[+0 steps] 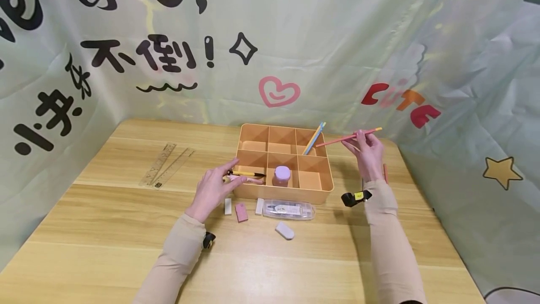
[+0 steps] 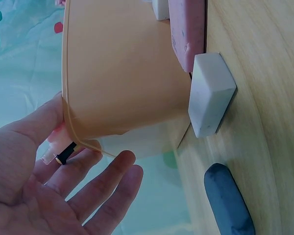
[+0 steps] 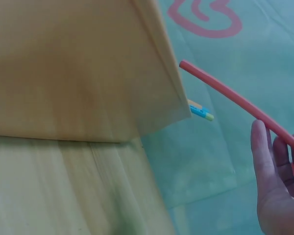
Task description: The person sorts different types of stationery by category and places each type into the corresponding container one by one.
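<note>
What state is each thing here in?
Box: open-topped
Right hand: holding red pencil
Red pencil: raised, tilted
Left hand: at box's left end
Yellow pen: jutting past box's edge
Blue pencil: leaning in box
Jar: upright, capped
Clear case: lying flat
Rulers: flat
Erasers: lying loose

I find myself beside a kind of screened-off desk corner, for the wood-grain table (image 1: 105, 247) is enclosed at the far side, left and right by pale hanging cloth (image 1: 346, 36), printed with black writing (image 1: 163, 55), a pink heart (image 1: 279, 95) and a yellow star (image 1: 503, 173), and it carries rulers (image 1: 160, 164), erasers (image 1: 241, 212) and a divided box (image 1: 287, 194).
</note>
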### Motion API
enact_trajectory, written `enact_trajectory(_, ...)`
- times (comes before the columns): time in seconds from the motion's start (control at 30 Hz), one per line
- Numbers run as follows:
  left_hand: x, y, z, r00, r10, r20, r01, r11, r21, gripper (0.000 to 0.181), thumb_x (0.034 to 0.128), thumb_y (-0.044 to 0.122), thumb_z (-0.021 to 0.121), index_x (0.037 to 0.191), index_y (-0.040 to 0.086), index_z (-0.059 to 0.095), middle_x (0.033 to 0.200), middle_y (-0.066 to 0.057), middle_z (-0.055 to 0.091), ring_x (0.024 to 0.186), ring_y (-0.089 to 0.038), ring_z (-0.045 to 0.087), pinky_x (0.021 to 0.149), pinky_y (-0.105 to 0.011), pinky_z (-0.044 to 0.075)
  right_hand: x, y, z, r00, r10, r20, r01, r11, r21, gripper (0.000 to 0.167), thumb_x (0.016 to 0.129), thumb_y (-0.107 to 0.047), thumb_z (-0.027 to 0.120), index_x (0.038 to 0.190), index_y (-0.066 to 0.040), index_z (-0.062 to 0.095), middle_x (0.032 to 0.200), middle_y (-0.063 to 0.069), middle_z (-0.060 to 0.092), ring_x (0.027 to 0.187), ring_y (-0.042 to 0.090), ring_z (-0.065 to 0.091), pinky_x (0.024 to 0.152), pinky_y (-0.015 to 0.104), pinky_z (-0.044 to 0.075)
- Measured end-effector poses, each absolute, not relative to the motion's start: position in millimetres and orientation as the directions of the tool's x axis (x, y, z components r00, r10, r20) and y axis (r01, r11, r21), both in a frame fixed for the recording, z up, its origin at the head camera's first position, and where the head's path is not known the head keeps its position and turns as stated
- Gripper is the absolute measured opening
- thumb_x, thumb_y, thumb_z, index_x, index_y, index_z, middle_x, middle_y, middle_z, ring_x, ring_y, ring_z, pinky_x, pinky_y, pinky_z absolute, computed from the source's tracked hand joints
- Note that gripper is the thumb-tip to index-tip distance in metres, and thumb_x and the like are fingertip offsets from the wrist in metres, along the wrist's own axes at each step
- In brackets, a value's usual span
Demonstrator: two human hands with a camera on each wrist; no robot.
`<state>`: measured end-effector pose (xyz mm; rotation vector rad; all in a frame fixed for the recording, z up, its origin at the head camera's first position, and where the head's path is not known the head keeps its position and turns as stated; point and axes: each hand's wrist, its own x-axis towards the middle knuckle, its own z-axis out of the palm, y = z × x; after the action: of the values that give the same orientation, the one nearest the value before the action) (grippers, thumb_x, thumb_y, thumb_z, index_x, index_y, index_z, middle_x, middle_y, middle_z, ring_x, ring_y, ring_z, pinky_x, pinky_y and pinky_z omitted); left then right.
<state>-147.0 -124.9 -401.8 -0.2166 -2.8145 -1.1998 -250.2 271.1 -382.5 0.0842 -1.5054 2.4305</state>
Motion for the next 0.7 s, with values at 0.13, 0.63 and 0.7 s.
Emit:
enact_trajectory(0.13,-147,-125,-402,-0.987,0.100,0.123,0.158,0.690,0.706,0.066,0.0909,0.042,0.073,0.148,0.015,0.052,0.139,-0.024,0.060,0.048,-0.010,0.027,0.045,-0.026,0.031,-258,268,-376,-0.965,0.180,0.193,-0.246,-0.351,-0.903,0.013,0.101,-0.011,0.056,0.097,-0.002,0.065,0.090,0.006,0.065,0.081,0.019,0.075,0.079,0.033,0.062)
enact_trajectory(0.63,-146,-125,-401,-0.987,0.099,0.126,0.160,0.688,0.708,0.066,0.0909,0.041,0.073,0.148,0.015,0.052,0.140,-0.025,0.059,0.046,-0.009,0.025,0.042,-0.025,0.029,-283,253,-361,-0.976,0.173,0.133,-0.152,-0.101,-0.983,0.024,0.100,0.001,0.055,0.116,-0.016,0.047,0.074,-0.001,0.069,0.066,0.012,0.072,0.065,0.029,0.062)
enact_trajectory(0.7,-146,-125,-402,-0.986,0.100,0.130,0.163,0.687,0.708,0.066,0.0909,0.040,0.073,0.148,0.014,0.052,0.139,-0.025,0.060,0.045,-0.009,0.024,0.042,-0.024,0.028,-285,251,-360,-0.977,0.176,0.120,-0.130,-0.047,-0.990,0.030,0.100,0.000,0.055,0.124,-0.013,0.043,0.073,-0.004,0.069,0.066,0.010,0.072,0.066,0.027,0.062)
